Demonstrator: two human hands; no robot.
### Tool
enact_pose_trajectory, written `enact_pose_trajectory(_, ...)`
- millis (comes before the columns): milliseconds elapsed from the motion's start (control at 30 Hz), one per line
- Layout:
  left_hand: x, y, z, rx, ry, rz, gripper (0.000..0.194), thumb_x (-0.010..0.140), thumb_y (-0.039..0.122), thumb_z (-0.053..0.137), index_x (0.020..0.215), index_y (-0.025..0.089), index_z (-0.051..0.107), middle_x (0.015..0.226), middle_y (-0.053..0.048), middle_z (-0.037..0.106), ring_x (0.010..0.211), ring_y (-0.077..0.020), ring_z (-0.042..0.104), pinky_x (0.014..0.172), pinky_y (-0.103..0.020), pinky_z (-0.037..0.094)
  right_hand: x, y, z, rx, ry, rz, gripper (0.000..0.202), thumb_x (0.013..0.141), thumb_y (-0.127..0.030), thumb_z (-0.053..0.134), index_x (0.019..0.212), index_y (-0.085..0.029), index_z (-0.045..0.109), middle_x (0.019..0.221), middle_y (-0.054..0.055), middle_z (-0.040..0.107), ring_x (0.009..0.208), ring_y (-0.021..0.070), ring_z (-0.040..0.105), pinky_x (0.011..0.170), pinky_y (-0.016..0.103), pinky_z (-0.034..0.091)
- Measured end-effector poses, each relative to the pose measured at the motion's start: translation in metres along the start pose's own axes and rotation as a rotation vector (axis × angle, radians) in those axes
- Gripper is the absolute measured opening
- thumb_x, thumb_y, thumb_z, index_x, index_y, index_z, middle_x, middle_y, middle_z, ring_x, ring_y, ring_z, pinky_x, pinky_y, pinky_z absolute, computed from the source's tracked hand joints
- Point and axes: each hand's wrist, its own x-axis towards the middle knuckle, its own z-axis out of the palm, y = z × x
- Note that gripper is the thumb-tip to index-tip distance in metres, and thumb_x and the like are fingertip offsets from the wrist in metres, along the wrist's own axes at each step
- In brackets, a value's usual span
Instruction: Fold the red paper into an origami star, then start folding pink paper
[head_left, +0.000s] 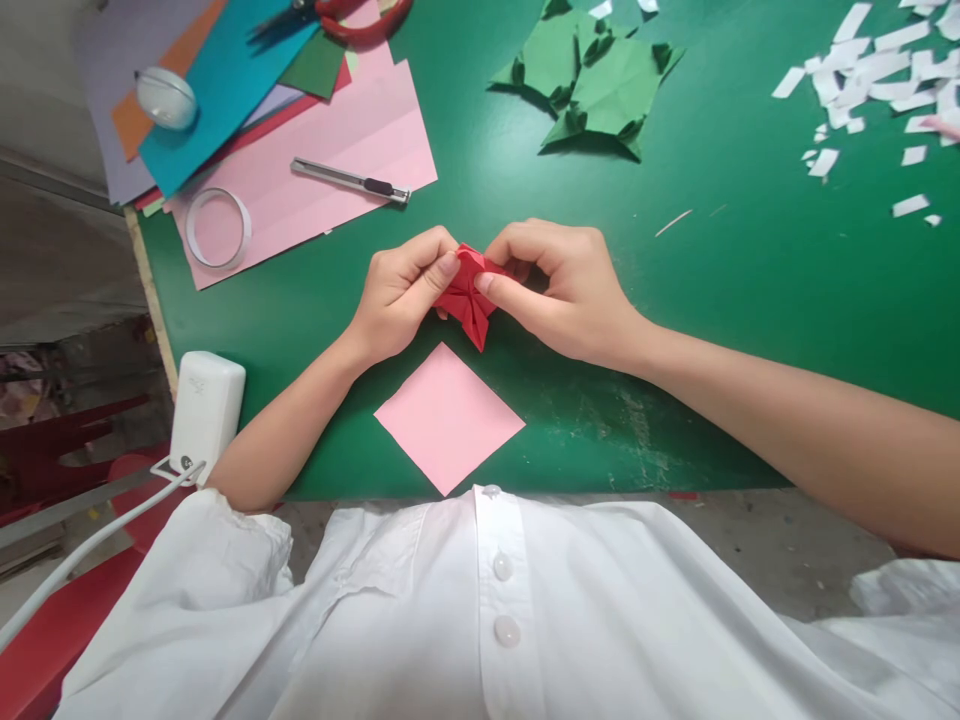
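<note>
Two hands, the left hand (401, 290) and right hand (559, 285), pinch a folded red paper piece (466, 293) just above the green tabletop (750, 300). Near them lie a pink paper square (448, 417), a utility knife (350, 181), a tape ring (217, 227) and green folded paper (592, 85).

The red paper (466, 293) was a small, much-creased folded piece, pinched between the left hand (401, 295) and right hand (559, 285). Its lower point stuck out below the fingertips, above a flat pink square (448, 416) nearer the body.
</note>
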Motion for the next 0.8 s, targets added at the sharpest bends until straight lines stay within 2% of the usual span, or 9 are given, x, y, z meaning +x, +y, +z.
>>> enact_pose_trajectory(133,0.001,-0.0001,-0.001,-0.009,-0.006,0.044,0.046,0.104,0.059,0.045,0.078,0.022,0.055,0.067,0.003,0.057,0.052,-0.0069,0.06,0.051,-0.023,0.048,0.0001,0.0011,0.0005,0.005,0.019,-0.003,0.015,0.092,-0.025,0.058,0.077,-0.022,0.056,0.073,0.0,0.061,0.071,0.0145,0.055,0.069,0.031,0.046)
enact_pose_trajectory(233,0.0015,-0.0006,-0.0022,0.002,-0.013,0.096,0.045,0.104,0.058,0.045,0.079,0.023,0.056,0.068,0.004,0.058,0.052,-0.0064,0.06,0.051,-0.023,0.048,0.0,0.0015,-0.0001,0.016,0.011,-0.014,0.017,0.093,-0.029,0.056,0.078,-0.022,0.056,0.073,0.0,0.061,0.071,0.0146,0.055,0.067,0.031,0.044)
enact_pose_trajectory(367,0.0014,-0.0029,-0.0039,0.041,-0.048,0.087,0.045,0.104,0.061,0.041,0.083,0.025,0.059,0.071,0.002,0.058,0.056,-0.0086,0.061,0.054,-0.026,0.05,0.0,0.0012,-0.0015,0.031,-0.023,-0.009,0.021,0.096,-0.033,0.054,0.078,-0.023,0.055,0.071,0.0,0.059,0.069,0.015,0.054,0.066,0.031,0.043)
enact_pose_trajectory(500,0.0022,-0.0037,-0.0047,0.031,-0.066,0.096,0.044,0.104,0.06,0.041,0.082,0.026,0.058,0.071,0.002,0.057,0.057,-0.0095,0.058,0.056,-0.028,0.049,-0.0001,0.0018,-0.0016,-0.005,-0.034,-0.021,0.019,0.094,-0.028,0.053,0.076,-0.023,0.053,0.069,0.0,0.057,0.07,0.0154,0.054,0.069,0.032,0.044)
enact_pose_trajectory(667,0.0032,-0.0016,-0.0035,0.075,-0.074,0.118,0.046,0.104,0.061,0.039,0.08,0.025,0.057,0.069,0.002,0.057,0.058,-0.0106,0.057,0.057,-0.029,0.046,-0.001,0.0034,0.0006,-0.058,-0.008,-0.03,0.019,0.094,-0.027,0.053,0.076,-0.024,0.048,0.067,-0.001,0.056,0.064,0.0144,0.05,0.065,0.032,0.043)
enact_pose_trajectory(800,0.0017,0.0,-0.0013,0.135,-0.065,0.137,0.037,0.104,0.056,0.045,0.088,0.026,0.06,0.074,0.001,0.063,0.061,-0.0104,0.059,0.058,-0.028,0.046,-0.0016,0.0025,0.0033,-0.112,0.006,-0.092,0.019,0.089,-0.019,0.053,0.074,-0.024,0.042,0.066,-0.002,0.052,0.064,0.0136,0.048,0.063,0.031,0.041)
